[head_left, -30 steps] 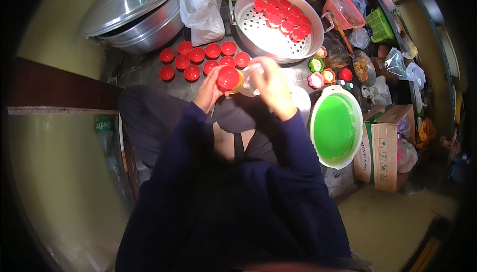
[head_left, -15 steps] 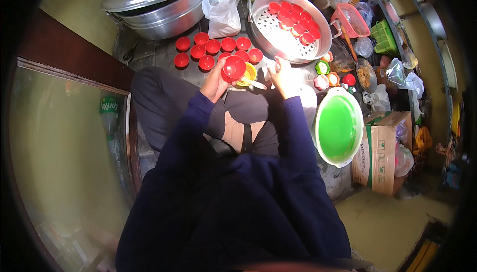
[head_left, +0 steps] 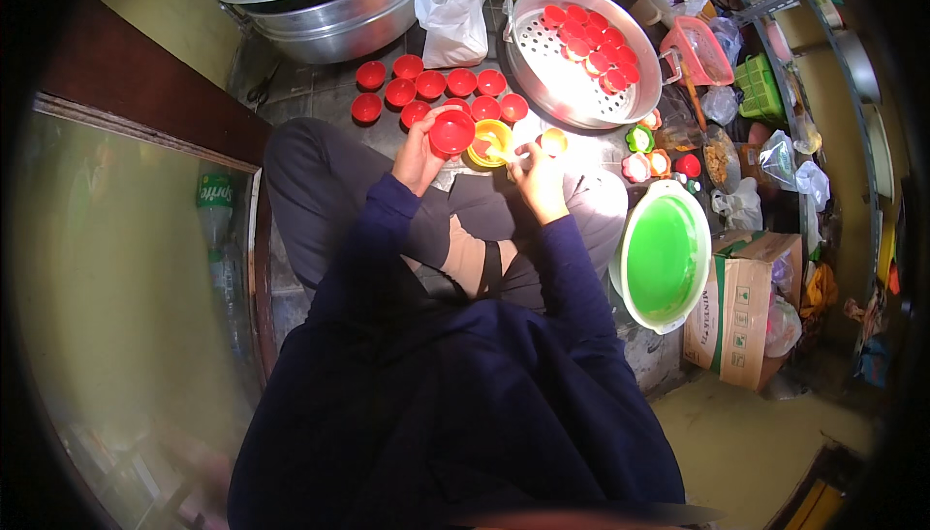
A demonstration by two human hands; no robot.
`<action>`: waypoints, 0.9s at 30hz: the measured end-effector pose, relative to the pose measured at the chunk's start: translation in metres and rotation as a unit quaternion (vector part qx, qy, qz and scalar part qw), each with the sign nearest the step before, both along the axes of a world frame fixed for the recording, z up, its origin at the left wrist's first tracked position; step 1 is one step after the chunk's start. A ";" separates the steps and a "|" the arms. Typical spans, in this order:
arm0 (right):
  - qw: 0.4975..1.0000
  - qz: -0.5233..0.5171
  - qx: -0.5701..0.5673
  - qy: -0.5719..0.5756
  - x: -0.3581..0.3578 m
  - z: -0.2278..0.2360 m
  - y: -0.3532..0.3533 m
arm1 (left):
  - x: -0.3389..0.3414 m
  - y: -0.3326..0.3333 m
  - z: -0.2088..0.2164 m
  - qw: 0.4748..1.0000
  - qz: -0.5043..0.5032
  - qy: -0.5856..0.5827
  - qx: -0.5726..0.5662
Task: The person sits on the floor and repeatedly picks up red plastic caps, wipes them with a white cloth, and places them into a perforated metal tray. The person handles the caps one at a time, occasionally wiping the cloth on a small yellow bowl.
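Observation:
My left hand [head_left: 417, 160] is wrapped round a small red cup [head_left: 451, 133], its opening tilted up toward me. Beside it a yellow bowl [head_left: 481, 150] stands on the floor, with a pale utensil [head_left: 504, 151] dipping into it. The fingers of my right hand [head_left: 538, 181] are pinched on the utensil's handle; whether it is a spoon or a brush I cannot tell. Several more red cups [head_left: 430, 83] stand in rows beyond my left hand. A small yellow-orange mould [head_left: 553, 141] sits just past my right hand.
A perforated steamer tray [head_left: 538, 84] with several red cups lies ahead. Flower-shaped moulds [head_left: 636, 168] and a white basin [head_left: 620, 283] of green liquid are at right, near a cardboard box [head_left: 741, 322]. A large metal pot [head_left: 329, 34] and white plastic bag [head_left: 453, 16] stand at back left.
My right hand has moved down and left and taken hold of the pale utensil at the yellow bowl. My left hand still holds the red cup. The whole view has shifted slightly.

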State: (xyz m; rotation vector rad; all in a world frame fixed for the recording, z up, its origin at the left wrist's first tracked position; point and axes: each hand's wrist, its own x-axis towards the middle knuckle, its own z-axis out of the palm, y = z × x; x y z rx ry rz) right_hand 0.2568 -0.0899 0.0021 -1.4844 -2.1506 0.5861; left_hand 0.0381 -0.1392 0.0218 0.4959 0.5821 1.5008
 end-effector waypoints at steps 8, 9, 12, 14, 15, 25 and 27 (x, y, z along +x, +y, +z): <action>0.976 -0.077 -0.122 0.165 -0.019 -0.019 0.011 | 0.001 0.002 -0.012 1.000 -0.015 -0.006 -0.018; 0.977 -0.081 -0.108 0.163 -0.019 -0.016 0.010 | 0.001 0.002 -0.012 1.000 -0.017 -0.002 -0.025; 0.987 -0.100 -0.081 0.092 -0.018 0.003 0.003 | 0.001 0.002 -0.013 1.000 -0.021 -0.010 -0.005; 0.995 -0.093 0.007 0.038 -0.019 0.022 -0.003 | 0.002 0.002 -0.013 1.000 -0.017 -0.004 -0.018; 0.993 -0.078 0.087 0.017 -0.023 0.032 -0.006 | 0.001 0.002 -0.013 1.000 -0.027 -0.004 -0.006; 0.977 0.158 0.122 -0.070 -0.080 0.078 -0.036 | 0.007 0.001 -0.003 0.999 -0.004 0.015 -0.048; 0.962 0.209 0.149 -0.088 -0.080 0.079 -0.032 | 0.006 -0.002 -0.002 0.996 0.011 0.029 -0.078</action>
